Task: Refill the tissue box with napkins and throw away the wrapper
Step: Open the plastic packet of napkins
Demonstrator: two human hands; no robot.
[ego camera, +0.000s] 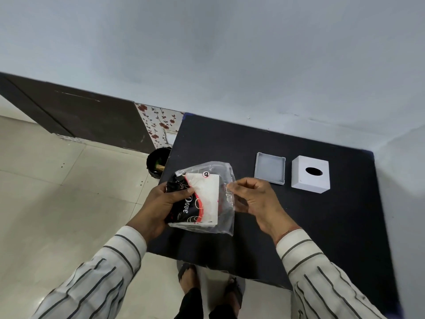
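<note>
Over the near left part of the black table [322, 222] I hold a pack of white napkins [207, 199] in a clear plastic wrapper [226, 217] with black and red print. My left hand [161, 203] grips the pack's printed left end. My right hand [250, 196] pinches the loose clear edge of the wrapper on the right side. The white tissue box cover [310, 174] with an oval hole stands on the table at the right. Its grey tray-like base [270, 168] lies just left of it, with nothing in it.
A black round bin [158, 162] stands on the tiled floor by the table's left edge, holding some rubbish. A dark wooden panel and a flowered strip run along the wall behind it. My feet in sandals show below the table's front edge.
</note>
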